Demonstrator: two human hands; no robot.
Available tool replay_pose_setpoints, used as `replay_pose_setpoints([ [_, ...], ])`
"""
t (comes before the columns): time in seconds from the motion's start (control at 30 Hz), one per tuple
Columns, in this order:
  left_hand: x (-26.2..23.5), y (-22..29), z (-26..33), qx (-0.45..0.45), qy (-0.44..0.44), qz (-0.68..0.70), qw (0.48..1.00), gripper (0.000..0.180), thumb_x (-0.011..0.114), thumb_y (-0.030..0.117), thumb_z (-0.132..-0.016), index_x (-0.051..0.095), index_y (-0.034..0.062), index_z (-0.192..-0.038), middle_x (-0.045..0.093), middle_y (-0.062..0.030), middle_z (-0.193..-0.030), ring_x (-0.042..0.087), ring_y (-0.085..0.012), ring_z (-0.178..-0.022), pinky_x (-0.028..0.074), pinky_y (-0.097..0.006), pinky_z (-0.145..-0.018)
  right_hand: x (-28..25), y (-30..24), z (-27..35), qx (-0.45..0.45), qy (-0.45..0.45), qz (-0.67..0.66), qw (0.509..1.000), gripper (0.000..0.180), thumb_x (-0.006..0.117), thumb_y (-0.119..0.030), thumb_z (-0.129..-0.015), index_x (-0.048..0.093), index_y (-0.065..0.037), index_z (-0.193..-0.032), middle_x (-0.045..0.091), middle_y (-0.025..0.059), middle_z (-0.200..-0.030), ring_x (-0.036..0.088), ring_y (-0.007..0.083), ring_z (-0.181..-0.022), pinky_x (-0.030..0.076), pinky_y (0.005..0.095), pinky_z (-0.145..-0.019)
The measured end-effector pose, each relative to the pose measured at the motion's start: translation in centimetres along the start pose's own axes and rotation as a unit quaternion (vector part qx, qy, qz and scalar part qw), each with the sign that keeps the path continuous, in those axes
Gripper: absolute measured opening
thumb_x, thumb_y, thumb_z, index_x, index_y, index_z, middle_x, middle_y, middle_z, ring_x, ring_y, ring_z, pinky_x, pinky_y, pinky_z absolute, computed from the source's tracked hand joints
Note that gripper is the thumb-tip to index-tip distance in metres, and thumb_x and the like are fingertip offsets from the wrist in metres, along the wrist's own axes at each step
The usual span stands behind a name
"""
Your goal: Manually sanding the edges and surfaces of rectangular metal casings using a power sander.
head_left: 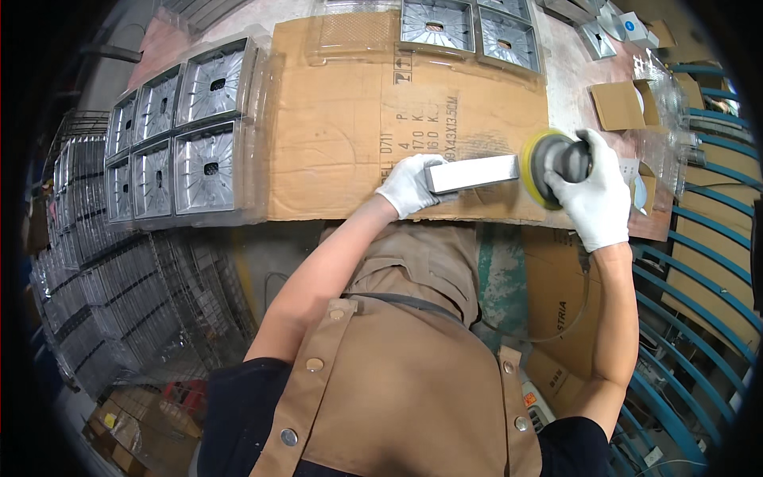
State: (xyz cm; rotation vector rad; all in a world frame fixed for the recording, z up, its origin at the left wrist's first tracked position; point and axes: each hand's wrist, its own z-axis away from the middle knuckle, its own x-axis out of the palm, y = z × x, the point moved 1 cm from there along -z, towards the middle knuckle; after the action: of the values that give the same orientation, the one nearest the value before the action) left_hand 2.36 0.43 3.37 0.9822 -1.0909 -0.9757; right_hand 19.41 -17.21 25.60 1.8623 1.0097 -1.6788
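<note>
My left hand, in a white glove, grips one end of a flat silver metal piece lying on a cardboard sheet that covers the bench. My right hand, also gloved, holds a grey round sander with a yellow pad. The yellow pad is pressed against the right end of the metal piece. I wear a tan apron.
Square silver metal panels in clear plastic trays lie on the bench's left, with more panels at the top. Small cardboard boxes sit at the right. Wire racks stand lower left and blue curved bars at right.
</note>
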Motion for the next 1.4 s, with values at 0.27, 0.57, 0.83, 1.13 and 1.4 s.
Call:
replay_pose_setpoints([
  [0.27,0.3,0.9,0.0,0.036,0.09,-0.159,0.983,0.033,0.088,0.014,-0.074,0.072,0.0061,-0.102,0.074,-0.0076,-0.091,0.071,-0.0192,-0.084,0.057,-0.033,-0.08,0.0,-7.9,-1.7,-0.074,-0.16,-0.012,0.984,0.05,0.07,-0.034,-0.087,0.052,-0.014,-0.129,0.06,0.0252,-0.099,0.066,0.0451,-0.086,0.058,0.0489,-0.078],
  [0.57,0.0,-0.3,0.0,-0.038,0.007,0.136,0.99,0.025,0.058,0.001,-0.097,0.058,-0.0036,-0.122,0.062,-0.0228,-0.125,0.064,-0.0369,-0.114,0.06,-0.056,-0.096,1.0,2.7,-2.5,0.153,-0.134,-0.072,0.976,0.067,0.083,-0.029,-0.071,0.062,-0.006,-0.13,0.069,0.0221,-0.119,0.068,0.036,-0.11,0.054,0.0399,-0.097],
  [0.83,-0.6,-0.3,0.2,-0.158,-0.03,0.541,0.825,0.021,0.058,0.005,-0.1,0.057,-0.0017,-0.119,0.06,-0.0227,-0.129,0.062,-0.0349,-0.119,0.058,-0.054,-0.098,0.4,2.3,3.5,0.164,-0.048,-0.103,0.98,0.077,0.086,-0.027,-0.072,0.054,-0.008,-0.14,0.065,0.0214,-0.127,0.066,0.0356,-0.113,0.052,0.042,-0.099],
  [1.13,0.6,0.2,0.0,-0.059,0.041,0.239,0.968,0.026,0.079,0.02,-0.087,0.066,0.004,-0.104,0.072,-0.0111,-0.102,0.07,-0.0247,-0.093,0.058,-0.038,-0.086,0.3,-3.5,4.1,0.045,-0.134,-0.047,0.989,0.061,0.077,-0.027,-0.084,0.053,-0.017,-0.139,0.054,0.0228,-0.117,0.068,0.0433,-0.093,0.057,0.048,-0.081],
  [1.4,-0.1,-2.4,-0.6,-0.014,0.021,0.122,0.992,0.034,0.087,0.007,-0.077,0.065,0.0059,-0.103,0.07,-0.005,-0.094,0.068,-0.0151,-0.087,0.058,-0.032,-0.081,0.1,-3.9,3.4,0.062,-0.153,-0.016,0.986,0.061,0.079,-0.023,-0.082,0.052,-0.016,-0.137,0.055,0.023,-0.116,0.066,0.0446,-0.095,0.056,0.0485,-0.082],
])
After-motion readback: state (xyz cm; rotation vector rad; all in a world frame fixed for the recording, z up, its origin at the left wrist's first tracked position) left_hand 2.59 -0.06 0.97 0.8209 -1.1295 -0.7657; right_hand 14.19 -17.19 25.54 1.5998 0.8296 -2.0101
